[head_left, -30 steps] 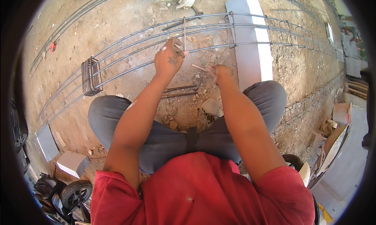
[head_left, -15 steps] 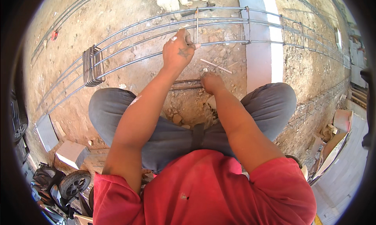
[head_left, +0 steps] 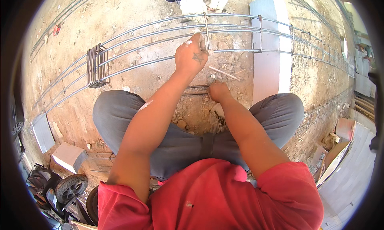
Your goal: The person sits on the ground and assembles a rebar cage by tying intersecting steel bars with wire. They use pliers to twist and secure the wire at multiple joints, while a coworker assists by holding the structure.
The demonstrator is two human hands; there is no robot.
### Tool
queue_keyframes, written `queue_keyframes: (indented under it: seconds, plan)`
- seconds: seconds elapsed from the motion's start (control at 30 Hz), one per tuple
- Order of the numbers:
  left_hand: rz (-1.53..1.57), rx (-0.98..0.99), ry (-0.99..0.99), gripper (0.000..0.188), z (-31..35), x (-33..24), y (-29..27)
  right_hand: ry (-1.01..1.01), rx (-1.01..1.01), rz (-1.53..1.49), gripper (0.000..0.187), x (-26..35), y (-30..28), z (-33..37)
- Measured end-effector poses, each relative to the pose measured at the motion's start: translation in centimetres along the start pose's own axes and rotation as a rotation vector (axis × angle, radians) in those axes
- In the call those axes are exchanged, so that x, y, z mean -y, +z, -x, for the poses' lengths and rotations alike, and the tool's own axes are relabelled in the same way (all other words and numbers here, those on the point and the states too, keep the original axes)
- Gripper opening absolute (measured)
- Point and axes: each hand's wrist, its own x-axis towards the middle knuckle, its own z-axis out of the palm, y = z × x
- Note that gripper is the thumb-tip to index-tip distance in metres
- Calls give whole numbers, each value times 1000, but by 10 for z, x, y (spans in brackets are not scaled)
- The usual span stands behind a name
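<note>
While clasping the upper-centre steel loop (head_left: 207, 40) in a closed left hand (head_left: 192, 56), needed to keep it square across the long bars (head_left: 236, 50), with the mid-frame right hand (head_left: 219, 92) curled, contents hidden.

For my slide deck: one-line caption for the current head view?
Left hand holding a stirrup across long steel bars; right hand by dark rods on the ground.

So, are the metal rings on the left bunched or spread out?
Bunched: the rings sit packed together, with long bars running through them.

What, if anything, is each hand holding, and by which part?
Left hand holds the stirrup by its near end; right hand meets rods, hold unclear.
</note>
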Motion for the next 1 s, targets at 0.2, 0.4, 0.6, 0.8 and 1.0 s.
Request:
queue_keyframes:
  seconds: [0.2,0.4,0.6,0.8,1.0]
  plan:
    - [-1,26,-67,34,0,-2,0,414,-249,-1435,11,-35,-58,-3]
    - [44,-9,-43,37,2,-5,-2,341,-451,-2095,18,-12,-76,12]
    - [91,40,-71,38,3,-9,-5,103,-359,-2232,20,3,-85,5]
    - [110,32,-58,40,2,-7,-3,-62,-360,-2324,14,-1,-100,-9]
    - [76,52,-55,33,4,-10,-7,-82,-380,-2213,16,1,-111,-9]
